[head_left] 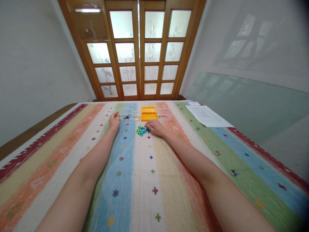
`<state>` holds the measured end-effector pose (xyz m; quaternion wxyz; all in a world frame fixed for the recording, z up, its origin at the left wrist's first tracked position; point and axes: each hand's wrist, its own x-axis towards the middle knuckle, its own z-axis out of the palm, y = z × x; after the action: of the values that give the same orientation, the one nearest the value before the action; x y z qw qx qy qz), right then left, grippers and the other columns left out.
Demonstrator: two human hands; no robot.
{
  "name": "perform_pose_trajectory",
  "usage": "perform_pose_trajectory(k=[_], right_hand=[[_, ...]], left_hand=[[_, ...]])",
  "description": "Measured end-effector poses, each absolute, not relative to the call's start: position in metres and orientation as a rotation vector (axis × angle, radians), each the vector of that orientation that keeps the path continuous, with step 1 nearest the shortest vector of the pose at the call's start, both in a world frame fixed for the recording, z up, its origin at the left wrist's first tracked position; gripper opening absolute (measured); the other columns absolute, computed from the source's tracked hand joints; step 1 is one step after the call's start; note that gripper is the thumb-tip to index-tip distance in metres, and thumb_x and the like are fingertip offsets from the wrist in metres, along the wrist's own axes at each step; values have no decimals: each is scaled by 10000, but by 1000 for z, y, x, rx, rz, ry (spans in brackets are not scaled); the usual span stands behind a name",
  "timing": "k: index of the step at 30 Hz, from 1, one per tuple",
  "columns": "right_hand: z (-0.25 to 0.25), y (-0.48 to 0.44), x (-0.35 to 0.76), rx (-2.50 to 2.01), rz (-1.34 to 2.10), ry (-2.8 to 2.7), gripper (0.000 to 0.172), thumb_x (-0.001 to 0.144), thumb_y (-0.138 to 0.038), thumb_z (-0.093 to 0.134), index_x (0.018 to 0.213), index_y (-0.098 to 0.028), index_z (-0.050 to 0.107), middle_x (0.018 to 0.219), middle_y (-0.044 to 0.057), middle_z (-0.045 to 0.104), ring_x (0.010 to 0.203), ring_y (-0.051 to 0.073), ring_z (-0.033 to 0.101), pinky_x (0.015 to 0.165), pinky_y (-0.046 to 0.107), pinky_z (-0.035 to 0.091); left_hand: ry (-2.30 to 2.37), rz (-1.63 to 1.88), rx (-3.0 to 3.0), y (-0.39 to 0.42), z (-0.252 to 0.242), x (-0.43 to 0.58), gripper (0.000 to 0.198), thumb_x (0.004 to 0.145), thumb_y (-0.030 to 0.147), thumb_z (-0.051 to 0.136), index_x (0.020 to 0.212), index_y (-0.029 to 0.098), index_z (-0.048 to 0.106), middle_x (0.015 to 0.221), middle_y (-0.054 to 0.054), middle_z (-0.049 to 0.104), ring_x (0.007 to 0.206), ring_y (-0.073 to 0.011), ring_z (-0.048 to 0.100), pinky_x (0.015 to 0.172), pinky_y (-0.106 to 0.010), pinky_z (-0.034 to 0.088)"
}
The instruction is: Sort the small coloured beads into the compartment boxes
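Note:
My left hand (114, 121) rests at the left side of a clear plastic tray (129, 112), its fingers loosely curled and apart, with nothing visible in them. Dark red pieces (126, 117) lie in that tray. Over the right edge of a pile of tiny green, blue and dark pieces (142, 130) is my right hand (155, 127). Its fingers are bent down together onto the pieces; whatever lies between the fingertips is too small to make out. Just beyond it stands an open yellow box (149, 110), with a few pale pieces in its near half.
Another clear tray (164, 115) with a few blue bits sits right of the yellow box. Printed paper sheets (207, 116) lie at the table's right. A striped, patterned cloth (145, 180) covers the table. Wooden glass-paned doors (140, 51) stand behind it.

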<state>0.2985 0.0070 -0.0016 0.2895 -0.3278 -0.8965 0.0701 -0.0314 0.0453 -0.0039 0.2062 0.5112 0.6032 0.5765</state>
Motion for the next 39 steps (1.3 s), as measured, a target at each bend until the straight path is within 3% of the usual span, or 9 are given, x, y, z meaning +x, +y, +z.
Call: perform_pose_trajectory(k=[6, 10, 17, 26, 39], right_hand=[[-8, 6, 291, -814, 198, -2439, 365, 1099, -329, 451, 1281, -235, 752, 1341, 84, 723, 1281, 237, 632, 1140, 425, 475], [-14, 12, 293, -872, 146, -2349, 405, 1108, -347, 419, 1337, -211, 725, 1398, 111, 685, 1310, 248, 611, 1161, 448, 461], [-15, 19, 301, -1006, 114, -2202, 411, 1114, -344, 398, 1241, -190, 757, 1297, 127, 725, 1220, 259, 640, 1115, 446, 483], [-15, 16, 299, -979, 119, -2211, 415, 1114, -345, 386, 1240, -200, 754, 1280, 119, 728, 1210, 253, 639, 1104, 433, 483], [-14, 16, 299, -985, 115, -2210, 411, 1112, -346, 396, 1226, -201, 763, 1292, 121, 727, 1224, 256, 638, 1111, 436, 478]], left_hand=[[1559, 1274, 1990, 33, -6, 5, 270, 919, 198, 547, 1066, 202, 774, 1096, -88, 747, 1003, -240, 673, 979, -389, 534], [1306, 982, 2462, 20, -6, 29, 268, 964, 257, 568, 1124, 216, 779, 1203, -99, 734, 1188, -272, 630, 1141, -452, 443], [1043, 633, 2769, 1, 2, 53, 391, 1048, 351, 488, 1353, 235, 705, 1441, -87, 661, 1381, -269, 531, 1252, -445, 322], [1001, 527, 2788, -9, 10, 58, 440, 1059, 348, 440, 1439, 260, 645, 1545, -45, 590, 1461, -251, 462, 1298, -406, 241], [1112, 640, 2750, -3, 4, 58, 405, 1060, 307, 397, 1276, 211, 727, 1360, -99, 698, 1313, -252, 575, 1220, -433, 369]])
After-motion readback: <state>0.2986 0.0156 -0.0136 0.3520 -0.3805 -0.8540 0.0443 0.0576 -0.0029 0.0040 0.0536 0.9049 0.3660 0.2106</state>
